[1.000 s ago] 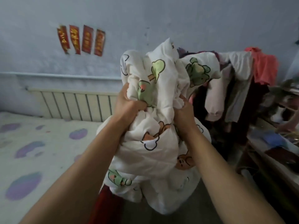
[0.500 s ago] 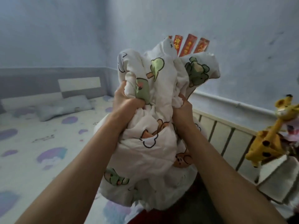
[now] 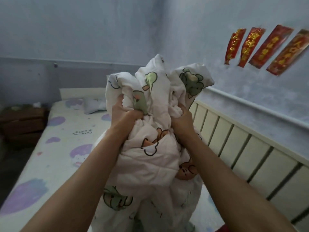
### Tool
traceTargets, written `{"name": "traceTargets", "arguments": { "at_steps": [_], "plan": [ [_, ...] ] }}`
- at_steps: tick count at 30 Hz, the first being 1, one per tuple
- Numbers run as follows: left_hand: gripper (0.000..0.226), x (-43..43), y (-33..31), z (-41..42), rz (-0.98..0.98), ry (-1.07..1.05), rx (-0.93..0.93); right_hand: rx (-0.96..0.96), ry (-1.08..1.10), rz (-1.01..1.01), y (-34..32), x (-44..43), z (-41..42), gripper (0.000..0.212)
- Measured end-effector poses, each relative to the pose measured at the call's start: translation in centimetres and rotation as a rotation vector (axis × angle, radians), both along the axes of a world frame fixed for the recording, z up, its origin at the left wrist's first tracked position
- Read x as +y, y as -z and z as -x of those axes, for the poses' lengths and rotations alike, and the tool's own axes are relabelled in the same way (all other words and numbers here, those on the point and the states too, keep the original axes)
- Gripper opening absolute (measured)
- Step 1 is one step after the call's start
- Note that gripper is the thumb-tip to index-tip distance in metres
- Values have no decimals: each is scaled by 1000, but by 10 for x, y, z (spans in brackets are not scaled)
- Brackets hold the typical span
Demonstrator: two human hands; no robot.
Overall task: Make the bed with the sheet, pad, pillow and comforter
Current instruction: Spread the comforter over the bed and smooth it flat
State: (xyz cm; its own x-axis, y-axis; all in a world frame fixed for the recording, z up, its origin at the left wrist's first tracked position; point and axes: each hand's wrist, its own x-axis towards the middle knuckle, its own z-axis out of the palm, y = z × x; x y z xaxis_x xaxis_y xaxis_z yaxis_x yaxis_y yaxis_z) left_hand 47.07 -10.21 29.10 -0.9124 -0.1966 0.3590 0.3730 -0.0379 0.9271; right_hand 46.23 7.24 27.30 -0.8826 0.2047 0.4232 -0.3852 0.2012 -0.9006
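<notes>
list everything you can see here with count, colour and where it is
comforter: 1, white with green and orange cartoon prints, bunched at centre above the bed
sheet: 1, white with purple patches, spread on the bed at left
pillow: 1, pale grey, at the head of the bed, partly hidden
slatted panel: 1, cream, along the right wall
paper strips: 4, red with gold, on the right wall
nightstand: 1, dark brown, left of the bed
left hand: 1, grips the comforter
right hand: 1, grips the comforter

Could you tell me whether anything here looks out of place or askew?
The white cartoon-print comforter is wadded into a ball, gripped by the left hand and right hand above the purple-spotted sheet, not spread.
</notes>
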Motion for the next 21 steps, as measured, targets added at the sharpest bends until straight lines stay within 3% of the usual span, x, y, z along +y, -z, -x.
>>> {"name": "traceTargets", "arguments": {
  "at_steps": [7, 15, 21],
  "plan": [
    [52, -10, 50, 75, -13, -117, -119, -93, -82, -37, 45, -3, 92, 53],
    [51, -16, 136, 161, 29, -332, -317, -262, -168, -54, 125, 16, 197, 43],
    [59, -9, 198, 226, 86, -529, -469, -400, -115, -98, 197, 48, 281, 37]
  ]
}}
